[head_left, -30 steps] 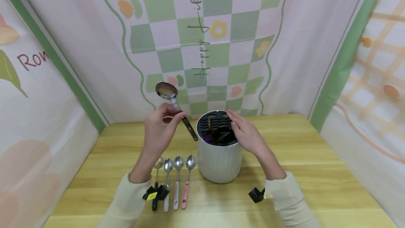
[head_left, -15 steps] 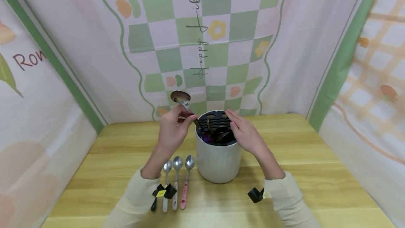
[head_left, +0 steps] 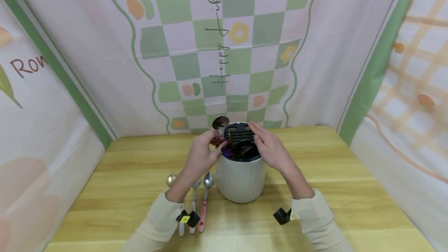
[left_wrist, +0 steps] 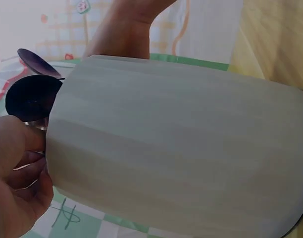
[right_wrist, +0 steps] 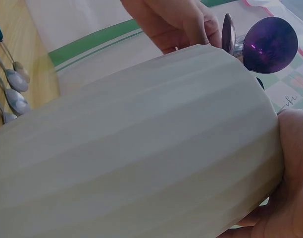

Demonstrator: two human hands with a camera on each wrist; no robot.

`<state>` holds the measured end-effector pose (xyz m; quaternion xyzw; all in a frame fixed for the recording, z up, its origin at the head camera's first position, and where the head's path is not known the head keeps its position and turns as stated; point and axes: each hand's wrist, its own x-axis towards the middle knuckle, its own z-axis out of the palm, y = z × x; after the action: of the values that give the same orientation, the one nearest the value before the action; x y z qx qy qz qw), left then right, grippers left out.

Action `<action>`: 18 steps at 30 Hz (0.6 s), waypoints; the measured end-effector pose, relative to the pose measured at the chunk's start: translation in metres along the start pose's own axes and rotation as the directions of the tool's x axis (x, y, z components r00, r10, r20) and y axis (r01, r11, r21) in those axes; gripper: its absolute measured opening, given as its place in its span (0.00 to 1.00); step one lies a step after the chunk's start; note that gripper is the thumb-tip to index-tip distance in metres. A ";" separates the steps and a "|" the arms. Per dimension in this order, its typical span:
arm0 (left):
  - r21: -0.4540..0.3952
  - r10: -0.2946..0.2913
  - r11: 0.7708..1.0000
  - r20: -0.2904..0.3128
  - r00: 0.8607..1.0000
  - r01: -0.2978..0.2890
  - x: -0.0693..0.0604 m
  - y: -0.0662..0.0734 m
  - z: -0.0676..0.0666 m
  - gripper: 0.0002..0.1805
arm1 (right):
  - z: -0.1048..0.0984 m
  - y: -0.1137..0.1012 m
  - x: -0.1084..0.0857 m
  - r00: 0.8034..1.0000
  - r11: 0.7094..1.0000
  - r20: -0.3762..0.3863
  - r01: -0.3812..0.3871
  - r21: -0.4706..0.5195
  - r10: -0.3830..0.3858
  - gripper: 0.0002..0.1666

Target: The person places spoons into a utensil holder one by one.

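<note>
Feeding a spoon (head_left: 221, 121) into the pot (head_left: 241, 182) seems your step: at head-view centre, your left hand (head_left: 203, 153) pinches it; your right hand (head_left: 272, 149) lies straight-fingered against the pot. Left wrist view, left edge: your fingers meet the pot's top; next likely calls for releasing and pushing down.

L hand (head_left: 203, 153) pinches spoon (head_left: 221, 121), R hand (head_left: 272, 147) touches utensil hldr (head_left: 240, 182).
</note>
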<state>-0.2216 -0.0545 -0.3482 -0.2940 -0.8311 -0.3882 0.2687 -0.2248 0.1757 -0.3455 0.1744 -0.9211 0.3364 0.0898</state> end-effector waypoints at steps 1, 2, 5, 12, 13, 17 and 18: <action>-0.008 -0.005 1.000 -0.003 1.000 0.005 -0.001 -0.001 0.001 0.08 | 0.000 0.000 0.000 1.000 1.000 0.001 -0.001 0.000 0.001 0.29; -0.022 -0.016 1.000 -0.006 1.000 0.015 -0.002 -0.002 0.003 0.08 | 0.000 0.000 0.000 1.000 1.000 0.002 -0.002 0.001 0.002 0.29; -0.069 -0.048 0.996 -0.021 0.999 0.047 -0.004 -0.005 0.005 0.07 | 0.000 0.000 0.000 1.000 1.000 0.002 -0.002 0.004 0.002 0.29; -0.117 -0.103 0.988 -0.051 0.993 0.096 -0.005 -0.009 0.008 0.06 | 0.001 0.001 0.000 1.000 1.000 0.008 -0.004 0.016 0.004 0.29; -0.120 -0.106 0.988 -0.055 0.993 0.099 -0.005 -0.009 0.008 0.06 | 0.001 0.001 0.000 1.000 1.000 0.009 -0.004 0.016 0.004 0.29; -0.120 -0.118 0.987 -0.066 0.991 0.110 -0.005 -0.008 0.005 0.08 | 0.001 0.001 0.001 1.000 1.000 0.008 -0.005 0.017 0.005 0.29; -0.118 -0.121 0.987 -0.064 0.991 0.113 -0.005 -0.009 0.004 0.09 | 0.000 0.001 0.001 1.000 1.000 0.008 -0.005 0.016 0.005 0.29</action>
<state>-0.2251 -0.0568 -0.3582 -0.2457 -0.8133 -0.4604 0.2574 -0.2260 0.1760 -0.3462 0.1740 -0.9191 0.3434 0.0839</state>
